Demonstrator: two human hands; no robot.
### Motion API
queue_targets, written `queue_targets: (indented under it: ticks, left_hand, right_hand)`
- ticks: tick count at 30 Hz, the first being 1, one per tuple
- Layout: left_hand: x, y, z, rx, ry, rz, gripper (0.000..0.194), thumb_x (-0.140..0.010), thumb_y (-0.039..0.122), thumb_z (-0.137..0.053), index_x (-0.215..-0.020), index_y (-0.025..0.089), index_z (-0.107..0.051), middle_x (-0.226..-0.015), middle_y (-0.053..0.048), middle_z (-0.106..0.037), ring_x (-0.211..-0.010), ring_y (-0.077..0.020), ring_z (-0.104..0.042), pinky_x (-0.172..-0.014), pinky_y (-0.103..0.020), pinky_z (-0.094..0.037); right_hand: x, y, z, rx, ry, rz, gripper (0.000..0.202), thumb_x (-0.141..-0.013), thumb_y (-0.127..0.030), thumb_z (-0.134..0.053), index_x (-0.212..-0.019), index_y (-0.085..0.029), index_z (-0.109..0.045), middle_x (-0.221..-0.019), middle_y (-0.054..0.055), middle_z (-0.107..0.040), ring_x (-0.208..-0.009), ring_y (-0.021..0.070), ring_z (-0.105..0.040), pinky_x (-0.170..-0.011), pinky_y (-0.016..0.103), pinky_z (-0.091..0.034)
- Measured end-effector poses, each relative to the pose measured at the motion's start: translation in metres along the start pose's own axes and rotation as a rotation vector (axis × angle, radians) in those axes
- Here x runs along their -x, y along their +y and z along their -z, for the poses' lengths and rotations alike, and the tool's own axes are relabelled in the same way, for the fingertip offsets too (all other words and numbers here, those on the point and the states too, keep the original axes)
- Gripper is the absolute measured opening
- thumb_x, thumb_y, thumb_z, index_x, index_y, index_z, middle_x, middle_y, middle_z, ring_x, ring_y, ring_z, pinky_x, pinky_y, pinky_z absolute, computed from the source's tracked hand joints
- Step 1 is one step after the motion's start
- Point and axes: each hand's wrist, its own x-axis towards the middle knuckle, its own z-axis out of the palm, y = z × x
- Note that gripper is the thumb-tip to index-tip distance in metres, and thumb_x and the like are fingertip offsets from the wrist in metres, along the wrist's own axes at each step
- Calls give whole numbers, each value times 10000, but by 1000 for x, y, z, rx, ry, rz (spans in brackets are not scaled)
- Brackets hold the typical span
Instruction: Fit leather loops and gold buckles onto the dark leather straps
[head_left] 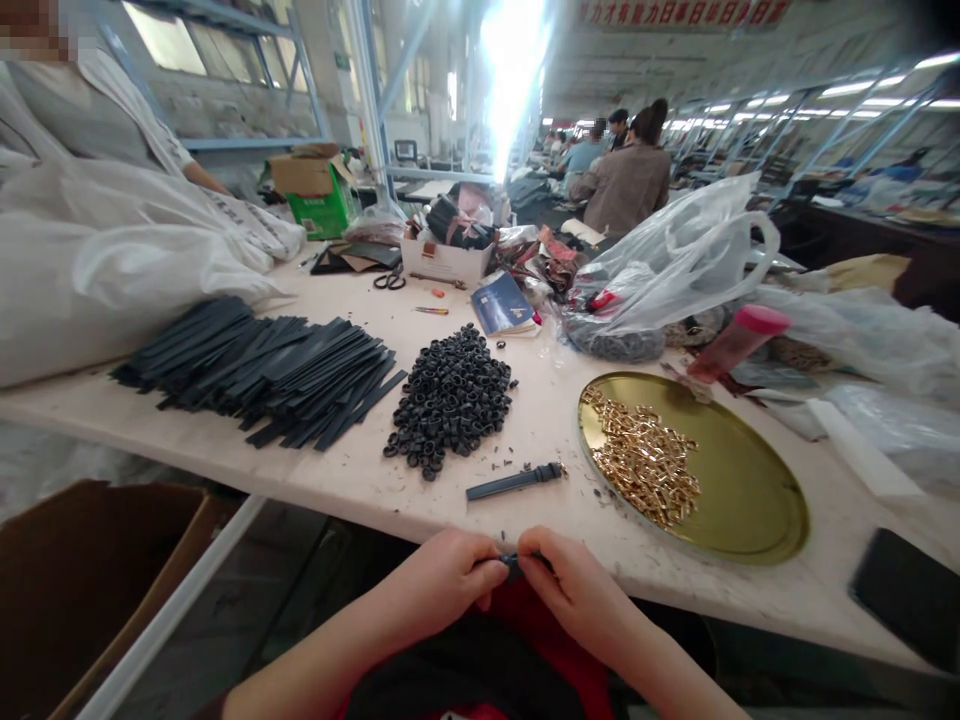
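Note:
At the table's near edge, my left hand [456,578] and my right hand [568,582] pinch a small dark strap [511,565] between thumbs and fingers. Most of that strap is hidden by the fingers. Just beyond lies a short dark strap with a loop and a gold buckle [517,483]. Behind it is a heap of small black strap loops [454,395]. Many flat dark strips [262,372] are piled to the left. On the right, a round gold tray [757,485] holds a heap of gold buckles [649,465].
A phone-like black slab [907,595] rests at the right edge. Farther back are a blue booklet [504,304], scissors [389,280], a cutter knife [431,311], a white box [442,262] and plastic bags [675,265]. A large white sack [112,270] and a co-worker are at left.

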Motion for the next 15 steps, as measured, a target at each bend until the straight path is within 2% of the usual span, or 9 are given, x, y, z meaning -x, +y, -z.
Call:
queue_targets:
  ticks: [4, 10, 15]
  left_hand:
    - [2, 4, -6, -66, 33, -2, 303, -790, 257, -359, -594, 170, -573, -557, 14, -590, -550, -117, -519, -535, -203, -311]
    - [2, 2, 2, -133, 51, -22, 250, -788, 264, -390, -656, 175, -583, -615, -3, -623, -577, -138, -538, -516, -210, -310]
    - [-13, -3, -1, -177, 94, -11, 285, -817, 240, -349, -697, 172, -599, -634, -29, -640, -585, -161, -555, -532, -231, -335]
  right_hand:
    - [4, -1, -7, 115, 18, 52, 135, -860, -185, -375, -761, -206, -464, -695, 6, -547, -639, 149, -502, -570, 251, -368]
    - [-3, 0, -18, 76, 234, -7, 120, -864, -218, -342, -852, -205, -460, -703, 18, -585, -639, 163, -556, -575, 265, -422]
    - [-15, 4, -27, 44, 246, -35, 164, -880, -255, -310, -845, -213, -465, -715, 31, -611, -651, 172, -584, -579, 273, -443]
